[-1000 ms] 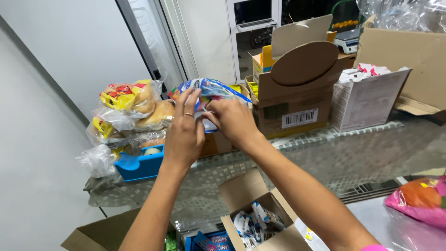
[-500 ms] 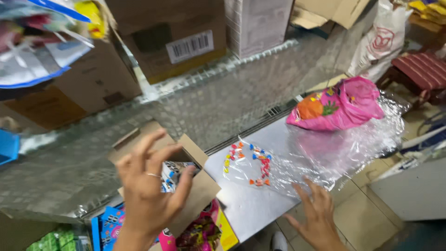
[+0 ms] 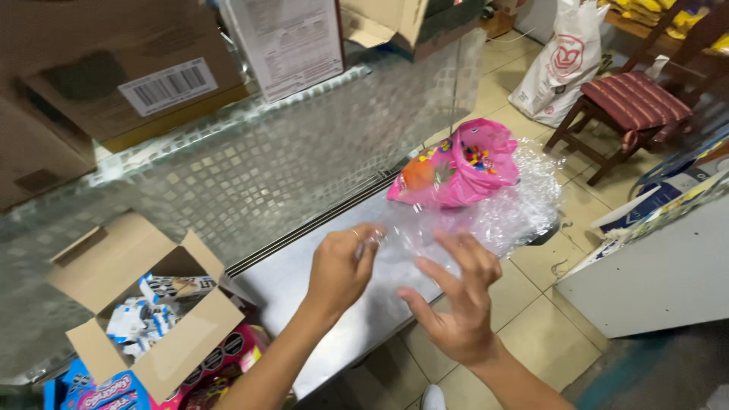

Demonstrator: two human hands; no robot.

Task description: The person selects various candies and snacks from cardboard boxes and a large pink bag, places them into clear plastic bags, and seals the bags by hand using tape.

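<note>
My left hand (image 3: 339,267) is closed, its fingertips pinching the near edge of a crinkled clear plastic sheet (image 3: 497,212) that lies on a grey metal shelf (image 3: 304,269). Beside it, my right hand (image 3: 456,304) hovers with fingers spread over the same edge of the sheet; whether it touches is unclear. A pink bag (image 3: 467,167) filled with colourful sweets rests on the far part of the sheet.
An open cardboard box (image 3: 102,266) holding small blue and white packets sits at lower left, behind a glass counter front (image 3: 250,167). Cardboard boxes (image 3: 114,76) stand on the counter top. A wooden chair with a striped cushion (image 3: 634,99) and a white plastic bag (image 3: 562,57) stand on the tiled floor.
My left hand has left the open box, no longer holding the small packet, and now pinches the plastic sheet. My right hand has lifted from the shelf's edge. The view has swung right.
</note>
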